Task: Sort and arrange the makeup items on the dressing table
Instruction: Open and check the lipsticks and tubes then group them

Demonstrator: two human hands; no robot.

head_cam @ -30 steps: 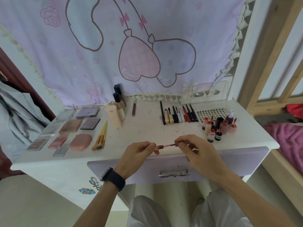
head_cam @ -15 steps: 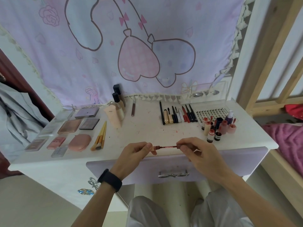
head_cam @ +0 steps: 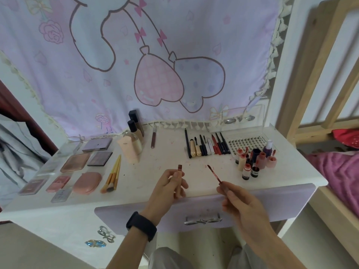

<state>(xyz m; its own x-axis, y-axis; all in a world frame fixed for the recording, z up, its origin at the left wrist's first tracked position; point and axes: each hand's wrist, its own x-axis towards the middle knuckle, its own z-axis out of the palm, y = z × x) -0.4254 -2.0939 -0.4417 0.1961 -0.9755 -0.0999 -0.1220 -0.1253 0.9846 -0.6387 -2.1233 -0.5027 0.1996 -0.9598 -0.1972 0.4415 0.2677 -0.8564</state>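
Lip gloss tube: upright, gripped in the curled fingers of the left hand, over the front of the dressing table.
Applicator wand: tilted, pinched by the right hand, apart from the tube.
Left: palettes, pink compact, brushes.
Rear: foundation bottles, row of pencils and mascaras, lash tray, its printing unreadable.
Right: cluster of small bottles.
Surface: white, pink-smudged; lilac drawer below.
Backdrop: pastel cartoon cloth; wooden frame at right.
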